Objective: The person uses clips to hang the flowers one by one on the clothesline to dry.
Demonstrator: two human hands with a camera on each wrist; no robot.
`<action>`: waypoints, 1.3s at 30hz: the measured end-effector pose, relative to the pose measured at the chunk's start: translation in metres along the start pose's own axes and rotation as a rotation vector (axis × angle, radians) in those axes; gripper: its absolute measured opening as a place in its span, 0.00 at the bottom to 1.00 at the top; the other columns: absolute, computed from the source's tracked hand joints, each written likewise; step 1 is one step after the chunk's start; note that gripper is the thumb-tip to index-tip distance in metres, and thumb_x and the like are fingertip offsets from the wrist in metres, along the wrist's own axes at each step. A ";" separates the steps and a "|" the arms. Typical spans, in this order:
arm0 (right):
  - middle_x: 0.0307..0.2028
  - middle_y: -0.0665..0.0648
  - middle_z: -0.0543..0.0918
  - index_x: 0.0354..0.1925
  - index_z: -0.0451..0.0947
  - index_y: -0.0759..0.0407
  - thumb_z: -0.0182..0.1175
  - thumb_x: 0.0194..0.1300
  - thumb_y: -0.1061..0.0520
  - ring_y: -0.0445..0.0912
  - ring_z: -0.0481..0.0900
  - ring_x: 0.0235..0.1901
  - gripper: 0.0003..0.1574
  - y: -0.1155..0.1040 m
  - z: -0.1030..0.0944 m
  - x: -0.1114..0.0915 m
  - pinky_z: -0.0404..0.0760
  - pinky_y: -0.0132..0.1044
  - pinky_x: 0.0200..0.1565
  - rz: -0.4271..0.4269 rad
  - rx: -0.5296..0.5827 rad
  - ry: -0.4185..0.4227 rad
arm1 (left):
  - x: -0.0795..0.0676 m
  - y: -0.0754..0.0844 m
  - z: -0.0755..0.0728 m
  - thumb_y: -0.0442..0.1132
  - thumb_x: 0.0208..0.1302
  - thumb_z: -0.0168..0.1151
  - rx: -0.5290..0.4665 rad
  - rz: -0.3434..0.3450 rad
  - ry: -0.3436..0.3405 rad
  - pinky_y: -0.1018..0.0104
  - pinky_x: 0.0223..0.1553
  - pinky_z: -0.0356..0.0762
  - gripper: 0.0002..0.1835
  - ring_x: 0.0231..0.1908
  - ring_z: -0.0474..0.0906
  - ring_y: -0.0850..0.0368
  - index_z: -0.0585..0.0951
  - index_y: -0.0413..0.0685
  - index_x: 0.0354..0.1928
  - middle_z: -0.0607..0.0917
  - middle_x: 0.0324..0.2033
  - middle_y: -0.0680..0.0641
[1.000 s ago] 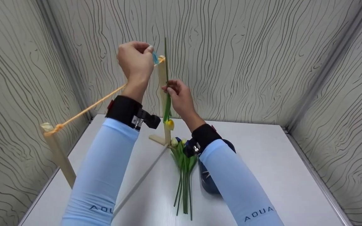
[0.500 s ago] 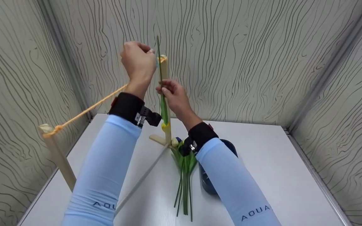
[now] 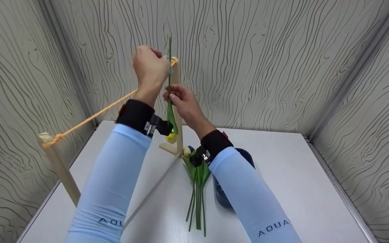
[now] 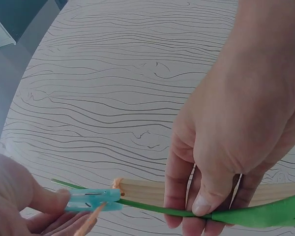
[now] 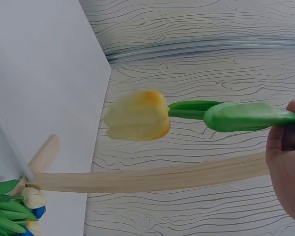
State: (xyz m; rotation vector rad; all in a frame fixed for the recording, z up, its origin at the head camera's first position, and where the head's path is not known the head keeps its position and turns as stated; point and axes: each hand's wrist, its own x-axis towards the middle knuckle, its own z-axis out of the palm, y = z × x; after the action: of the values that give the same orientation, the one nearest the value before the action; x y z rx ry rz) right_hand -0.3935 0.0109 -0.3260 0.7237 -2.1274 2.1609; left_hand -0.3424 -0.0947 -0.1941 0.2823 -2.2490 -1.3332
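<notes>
My left hand (image 3: 150, 69), raised beside the top of the far wooden post (image 3: 176, 77), pinches a light-blue clothespin (image 4: 110, 194). The orange rope (image 3: 96, 115) runs up to that post and passes right at the clothespin. Lower down, my right hand (image 3: 187, 105) pinches the green stem (image 4: 152, 209) of an artificial tulip between thumb and fingers. The yellow tulip head (image 5: 137, 117) hangs downward, its leaf just above it. In the left wrist view the stem runs along the clothespin's tip and sticks out past it.
Several tulips lie in a bunch (image 3: 198, 192) on the white table (image 3: 289, 189), heads toward the post's foot. A dark tray (image 3: 222, 197) sits partly under my right forearm. The near wooden post (image 3: 62, 172) stands left, and a pale bar (image 3: 154, 189) crosses the tabletop.
My right hand has carried the tulip leftward, bringing its stem from right of the post over to the clothespin. The left hand has shifted slightly right, keeping its pinch.
</notes>
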 end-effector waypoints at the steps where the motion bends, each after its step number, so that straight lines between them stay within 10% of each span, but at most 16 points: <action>1: 0.48 0.57 0.86 0.63 0.78 0.66 0.50 0.85 0.68 0.46 0.86 0.52 0.16 0.000 0.000 0.000 0.85 0.43 0.67 0.002 -0.003 0.004 | 0.000 0.000 0.000 0.37 0.79 0.63 0.004 -0.002 -0.009 0.61 0.56 0.87 0.15 0.57 0.87 0.50 0.84 0.41 0.62 0.88 0.59 0.41; 7: 0.48 0.57 0.86 0.63 0.79 0.65 0.49 0.85 0.67 0.46 0.86 0.53 0.17 0.001 -0.005 -0.002 0.84 0.44 0.69 0.016 -0.048 0.031 | 0.000 0.004 -0.002 0.41 0.77 0.66 0.069 -0.021 -0.047 0.69 0.35 0.75 0.07 0.31 0.75 0.59 0.83 0.48 0.40 0.81 0.32 0.51; 10: 0.47 0.57 0.87 0.63 0.79 0.65 0.50 0.85 0.68 0.46 0.86 0.53 0.17 0.002 -0.008 -0.002 0.84 0.44 0.68 0.010 -0.053 0.049 | 0.001 0.008 -0.002 0.43 0.77 0.67 0.089 -0.037 -0.073 0.70 0.35 0.78 0.07 0.32 0.77 0.58 0.84 0.49 0.39 0.83 0.33 0.51; 14: 0.47 0.57 0.87 0.62 0.80 0.65 0.50 0.84 0.68 0.45 0.86 0.51 0.16 0.001 -0.008 -0.003 0.84 0.43 0.67 -0.008 -0.050 0.054 | -0.001 0.011 -0.001 0.42 0.79 0.66 0.104 -0.028 -0.069 0.63 0.57 0.88 0.16 0.58 0.88 0.53 0.87 0.44 0.62 0.90 0.60 0.44; 25: 0.47 0.58 0.87 0.61 0.79 0.67 0.48 0.85 0.69 0.57 0.85 0.58 0.16 0.000 -0.010 0.002 0.83 0.45 0.67 -0.013 -0.064 0.084 | 0.000 0.002 0.004 0.35 0.79 0.62 0.074 0.050 -0.009 0.61 0.57 0.88 0.11 0.56 0.89 0.49 0.88 0.41 0.56 0.91 0.56 0.41; 39: 0.47 0.58 0.87 0.59 0.79 0.66 0.48 0.84 0.70 0.47 0.85 0.51 0.15 0.003 -0.012 0.004 0.84 0.42 0.64 0.014 -0.088 0.091 | 0.001 -0.002 0.012 0.31 0.77 0.61 0.091 0.028 0.011 0.62 0.53 0.90 0.10 0.53 0.90 0.51 0.89 0.41 0.53 0.92 0.53 0.42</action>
State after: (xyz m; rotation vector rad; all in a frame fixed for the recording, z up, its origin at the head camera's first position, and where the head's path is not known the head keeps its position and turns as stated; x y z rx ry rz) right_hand -0.4019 0.0210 -0.3270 0.5939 -2.1723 2.0488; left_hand -0.3495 -0.0872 -0.1997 0.2886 -2.2993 -1.2140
